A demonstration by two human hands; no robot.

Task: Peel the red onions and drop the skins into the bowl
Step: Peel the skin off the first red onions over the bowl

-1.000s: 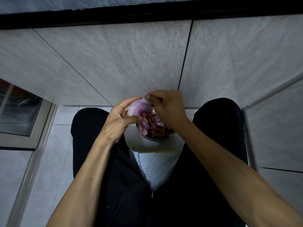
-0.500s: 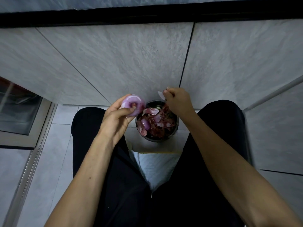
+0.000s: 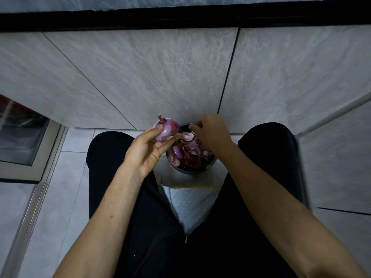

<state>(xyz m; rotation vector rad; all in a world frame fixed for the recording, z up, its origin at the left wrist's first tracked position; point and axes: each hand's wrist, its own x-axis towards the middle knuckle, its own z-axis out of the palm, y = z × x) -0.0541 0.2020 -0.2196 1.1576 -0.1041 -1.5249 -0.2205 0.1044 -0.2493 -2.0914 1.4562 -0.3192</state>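
Head view. The left hand (image 3: 147,150) grips a red onion (image 3: 165,130) between thumb and fingertips, at 10 o'clock from the bowl (image 3: 190,169) and just beside its rim; the stem tip points up. The onion sits higher and more upright than half a second ago, when its cut face was turned toward the camera. The right hand (image 3: 211,131), fingers curled together, hovers over the bowl's 1 o'clock rim; whether it pinches anything cannot be told, and the pale scrap seen at its fingertips half a second ago no longer shows. The bowl stands on the floor between the knees, heaped with onion skins (image 3: 189,151) to near the rim. One second ago both hands met on the onion above the bowl; they are now apart. The tiled wall (image 3: 160,77) rises just beyond the bowl at 12 o'clock. Black trouser legs (image 3: 112,157) flank it at 9 and 3 o'clock. Bare floor tile (image 3: 60,187) lies at 8 o'clock, bounded by a metal frame (image 3: 40,177)
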